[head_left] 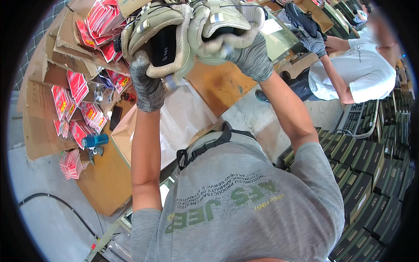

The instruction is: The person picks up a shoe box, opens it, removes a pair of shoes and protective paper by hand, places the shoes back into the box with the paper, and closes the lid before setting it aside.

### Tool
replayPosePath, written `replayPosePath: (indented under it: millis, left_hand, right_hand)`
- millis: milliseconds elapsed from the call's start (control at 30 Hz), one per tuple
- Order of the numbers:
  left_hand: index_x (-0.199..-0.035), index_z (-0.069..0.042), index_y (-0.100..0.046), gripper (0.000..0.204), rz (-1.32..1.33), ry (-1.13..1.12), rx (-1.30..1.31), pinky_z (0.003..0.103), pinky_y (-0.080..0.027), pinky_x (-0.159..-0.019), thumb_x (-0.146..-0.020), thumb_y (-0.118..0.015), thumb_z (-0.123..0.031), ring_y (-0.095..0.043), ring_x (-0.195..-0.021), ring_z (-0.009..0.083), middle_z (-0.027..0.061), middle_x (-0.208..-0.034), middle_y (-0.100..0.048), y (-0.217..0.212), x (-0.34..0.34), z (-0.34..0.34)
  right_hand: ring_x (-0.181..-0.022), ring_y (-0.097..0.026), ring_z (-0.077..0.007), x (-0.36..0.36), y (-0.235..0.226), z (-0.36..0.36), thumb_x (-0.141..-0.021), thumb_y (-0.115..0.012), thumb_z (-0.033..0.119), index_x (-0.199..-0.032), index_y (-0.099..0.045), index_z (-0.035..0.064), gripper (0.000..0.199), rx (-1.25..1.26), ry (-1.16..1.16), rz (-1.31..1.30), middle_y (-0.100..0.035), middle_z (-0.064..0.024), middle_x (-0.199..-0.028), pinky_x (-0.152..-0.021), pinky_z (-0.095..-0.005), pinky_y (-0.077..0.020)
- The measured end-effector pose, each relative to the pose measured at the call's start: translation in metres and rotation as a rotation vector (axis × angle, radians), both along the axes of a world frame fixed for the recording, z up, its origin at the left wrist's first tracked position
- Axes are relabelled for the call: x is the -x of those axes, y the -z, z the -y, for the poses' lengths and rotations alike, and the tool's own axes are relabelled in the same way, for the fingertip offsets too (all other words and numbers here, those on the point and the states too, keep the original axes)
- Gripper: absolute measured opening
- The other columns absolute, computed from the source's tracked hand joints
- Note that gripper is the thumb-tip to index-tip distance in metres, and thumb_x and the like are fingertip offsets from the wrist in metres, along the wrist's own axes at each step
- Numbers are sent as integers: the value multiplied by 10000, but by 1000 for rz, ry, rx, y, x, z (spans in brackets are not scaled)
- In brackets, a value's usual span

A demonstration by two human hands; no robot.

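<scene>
Both gloved hands are raised, the left hand (147,85) gripping one beige shoe (159,37), the right hand (252,59) clutching another beige shoe (224,22) just beside it.

The top edge cuts off the toes of both beige shoes (192,30); gloved fingers of the left hand (146,83) vanish inside one; a co-worker's face (379,30) is blurred.

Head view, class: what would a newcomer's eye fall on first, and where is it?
Top centre, a pair of beige shoes, gripped by the gloved left hand and right hand. At left, red packets spill from cardboard boxes. Lower right, dark green shoeboxes stand stacked.
</scene>
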State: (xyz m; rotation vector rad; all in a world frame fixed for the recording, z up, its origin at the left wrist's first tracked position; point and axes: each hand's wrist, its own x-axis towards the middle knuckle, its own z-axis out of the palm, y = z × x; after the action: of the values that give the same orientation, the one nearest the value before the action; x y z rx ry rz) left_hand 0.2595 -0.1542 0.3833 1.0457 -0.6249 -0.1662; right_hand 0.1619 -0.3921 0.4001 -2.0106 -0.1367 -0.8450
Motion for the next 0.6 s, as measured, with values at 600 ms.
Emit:
replayPosePath:
  millis: [600]
  left_hand:
    - [-1508, -14, -386, 993, -33, -238, -411, 363, -407, -1109, -793, -780, -577, -526, -1283, 210, 91, -1413, -530, 145, 74, -59]
  right_hand:
    - [-1172, -613, -178, 68, 155, -45, -731, -874, 438, -1294, -597, 49, 739, -871, -285, -445, -661, -49, -1228, -1019, -355, -483]
